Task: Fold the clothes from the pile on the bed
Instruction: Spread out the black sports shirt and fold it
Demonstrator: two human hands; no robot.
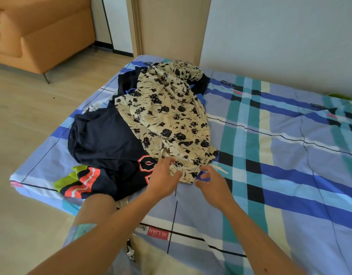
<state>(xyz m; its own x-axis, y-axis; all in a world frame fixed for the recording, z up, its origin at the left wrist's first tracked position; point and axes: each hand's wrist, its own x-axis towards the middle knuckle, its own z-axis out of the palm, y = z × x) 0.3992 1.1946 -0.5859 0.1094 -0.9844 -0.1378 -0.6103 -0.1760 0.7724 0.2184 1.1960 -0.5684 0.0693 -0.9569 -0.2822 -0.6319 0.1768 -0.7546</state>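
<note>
My left hand (pixel 164 176) pinches the floral garment (pixel 171 116) by its hem, toward the bed (pixel 290 185)'s left edge. My right hand (pixel 212 182) curls just beside the hem; whether it grips, I cannot tell.

Bright, even daylight; soft shadows; wide-angle bending and blur at edges
</note>
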